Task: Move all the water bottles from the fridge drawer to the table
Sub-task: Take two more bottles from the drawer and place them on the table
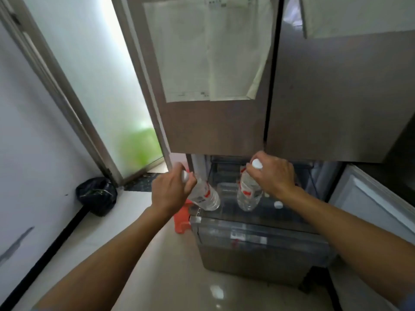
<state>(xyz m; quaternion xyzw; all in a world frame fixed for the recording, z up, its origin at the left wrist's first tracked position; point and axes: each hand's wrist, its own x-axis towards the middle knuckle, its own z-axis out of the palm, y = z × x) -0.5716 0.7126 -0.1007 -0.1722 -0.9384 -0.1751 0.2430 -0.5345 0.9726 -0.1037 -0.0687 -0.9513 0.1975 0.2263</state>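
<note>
The fridge drawer (pixel 258 234) stands pulled out below the brown fridge doors. My left hand (pixel 168 191) grips the neck of a clear water bottle (pixel 205 196) with a white cap and red label, tilted over the drawer's left corner. My right hand (pixel 274 176) holds a second water bottle (pixel 248 194) by its capped top, nearly upright above the drawer. The white cap of another bottle (pixel 278 204) shows inside the drawer, under my right wrist. The table is out of view.
Papers (pixel 208 48) hang on the left fridge door. A red object (pixel 182 223) lies on the floor beside the drawer's left corner. A black bag (pixel 96 196) sits in the corner by a frosted glass door. A white cabinet (pixel 370 203) stands at the right.
</note>
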